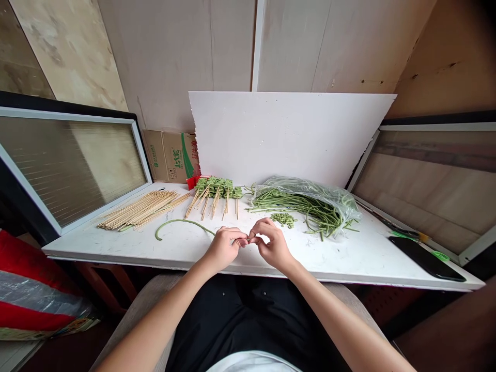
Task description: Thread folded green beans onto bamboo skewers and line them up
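Note:
A long green bean [186,221] curves over the white table, and its right end runs into my left hand [227,245], whose fingers are pinched on it. My right hand [271,243] meets it fingertip to fingertip, thumb and forefinger closed; whatever lies between them is too small to tell. Just behind my right hand is a small pile of short bean pieces [284,220]. Bundles of bean pieces on sticks [217,187] lie farther back. To the right, long beans [282,199] spill from a clear plastic bag [341,199].
Many bare wooden sticks [143,208] lie at the left of the table [387,263]. A cardboard box [166,155] stands behind them. A black phone [424,257] and scissors [401,229] lie at the right. A white board [287,134] leans at the back.

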Action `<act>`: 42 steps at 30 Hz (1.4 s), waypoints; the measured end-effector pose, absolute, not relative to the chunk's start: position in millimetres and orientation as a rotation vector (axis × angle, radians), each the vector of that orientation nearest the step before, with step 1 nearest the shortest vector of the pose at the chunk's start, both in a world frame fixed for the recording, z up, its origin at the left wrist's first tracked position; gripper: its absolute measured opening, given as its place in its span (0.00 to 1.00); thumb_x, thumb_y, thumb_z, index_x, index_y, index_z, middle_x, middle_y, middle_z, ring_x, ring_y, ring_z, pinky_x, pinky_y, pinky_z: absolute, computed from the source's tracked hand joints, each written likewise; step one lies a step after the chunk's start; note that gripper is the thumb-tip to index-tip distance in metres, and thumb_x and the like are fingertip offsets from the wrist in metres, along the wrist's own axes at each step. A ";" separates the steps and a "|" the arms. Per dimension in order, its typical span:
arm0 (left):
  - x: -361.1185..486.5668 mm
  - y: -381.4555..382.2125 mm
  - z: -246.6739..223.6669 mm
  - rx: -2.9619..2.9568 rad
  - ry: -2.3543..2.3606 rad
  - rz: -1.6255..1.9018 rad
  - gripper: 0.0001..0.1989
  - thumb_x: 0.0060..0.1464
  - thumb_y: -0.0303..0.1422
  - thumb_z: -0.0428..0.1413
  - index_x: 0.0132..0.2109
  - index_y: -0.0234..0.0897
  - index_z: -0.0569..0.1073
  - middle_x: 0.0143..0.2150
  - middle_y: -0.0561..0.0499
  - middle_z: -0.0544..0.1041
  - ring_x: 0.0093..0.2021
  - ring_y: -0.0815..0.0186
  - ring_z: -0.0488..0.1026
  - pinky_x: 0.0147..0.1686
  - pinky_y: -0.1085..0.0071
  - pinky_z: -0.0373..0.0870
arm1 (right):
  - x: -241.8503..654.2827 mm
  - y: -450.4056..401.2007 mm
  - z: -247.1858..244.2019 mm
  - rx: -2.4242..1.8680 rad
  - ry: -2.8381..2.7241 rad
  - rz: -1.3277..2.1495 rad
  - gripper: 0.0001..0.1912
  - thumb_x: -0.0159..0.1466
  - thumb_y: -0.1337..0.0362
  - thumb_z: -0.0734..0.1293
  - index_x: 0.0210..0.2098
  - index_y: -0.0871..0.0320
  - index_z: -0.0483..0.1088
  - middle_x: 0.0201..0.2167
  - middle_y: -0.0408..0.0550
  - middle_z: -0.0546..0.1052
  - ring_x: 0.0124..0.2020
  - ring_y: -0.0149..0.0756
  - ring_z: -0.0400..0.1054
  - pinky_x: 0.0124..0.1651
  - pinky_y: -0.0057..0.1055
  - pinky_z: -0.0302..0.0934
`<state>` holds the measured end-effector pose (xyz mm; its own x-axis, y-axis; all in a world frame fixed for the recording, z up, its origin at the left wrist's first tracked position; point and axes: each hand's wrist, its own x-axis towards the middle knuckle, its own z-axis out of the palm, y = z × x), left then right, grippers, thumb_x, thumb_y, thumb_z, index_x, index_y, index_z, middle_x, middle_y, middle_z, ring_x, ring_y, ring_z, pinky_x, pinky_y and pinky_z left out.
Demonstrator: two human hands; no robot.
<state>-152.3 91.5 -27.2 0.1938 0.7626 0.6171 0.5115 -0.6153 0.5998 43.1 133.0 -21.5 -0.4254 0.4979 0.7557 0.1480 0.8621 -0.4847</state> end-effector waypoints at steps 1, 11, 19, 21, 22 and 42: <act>-150.8 90.7 -26.6 2.183 1.193 1.410 0.13 0.59 0.21 0.56 0.29 0.38 0.80 0.28 0.51 0.80 0.31 0.65 0.75 0.41 0.68 0.69 | 41.2 132.5 -23.7 -0.495 -1.943 0.497 0.08 0.69 0.68 0.69 0.33 0.52 0.77 0.30 0.48 0.77 0.41 0.45 0.68 0.45 0.41 0.65; -142.3 88.3 -26.5 1.882 1.034 1.461 0.12 0.62 0.30 0.58 0.31 0.35 0.81 0.27 0.48 0.78 0.29 0.65 0.74 0.34 0.70 0.72 | 28.3 138.1 -47.1 -0.548 -1.668 0.892 0.17 0.64 0.47 0.75 0.31 0.54 0.76 0.33 0.50 0.77 0.39 0.43 0.71 0.42 0.39 0.67; -142.8 86.4 -23.0 1.919 1.154 1.434 0.08 0.62 0.29 0.59 0.36 0.36 0.83 0.29 0.49 0.80 0.30 0.65 0.75 0.36 0.70 0.72 | 35.6 136.2 -34.9 -0.527 -1.746 0.488 0.09 0.70 0.61 0.70 0.32 0.52 0.75 0.30 0.48 0.77 0.40 0.44 0.68 0.46 0.42 0.64; -144.9 85.6 -20.9 2.014 1.225 1.440 0.06 0.62 0.29 0.60 0.39 0.37 0.84 0.30 0.49 0.82 0.32 0.64 0.76 0.37 0.70 0.71 | 41.1 137.9 -28.9 -0.509 -1.829 0.349 0.08 0.71 0.64 0.68 0.34 0.52 0.76 0.31 0.48 0.78 0.41 0.45 0.67 0.49 0.44 0.63; -146.2 85.7 -20.4 2.058 1.249 1.457 0.06 0.62 0.28 0.61 0.39 0.37 0.84 0.31 0.49 0.82 0.32 0.64 0.76 0.37 0.69 0.71 | 43.3 138.7 -26.3 -0.497 -1.871 0.304 0.07 0.71 0.65 0.68 0.36 0.51 0.76 0.32 0.48 0.78 0.41 0.44 0.68 0.49 0.45 0.63; -146.4 89.5 -28.2 1.911 1.028 1.515 0.12 0.63 0.30 0.58 0.31 0.35 0.81 0.29 0.47 0.80 0.30 0.64 0.76 0.34 0.69 0.74 | 30.4 139.4 -41.1 -0.603 -1.500 0.927 0.13 0.65 0.51 0.73 0.32 0.53 0.77 0.33 0.49 0.78 0.38 0.42 0.71 0.44 0.40 0.67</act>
<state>-146.4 89.5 -28.2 0.1002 0.7995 0.5923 0.2554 -0.5960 0.7613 30.4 139.4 -41.1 -0.1534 0.8117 0.5635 -0.1406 0.5465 -0.8256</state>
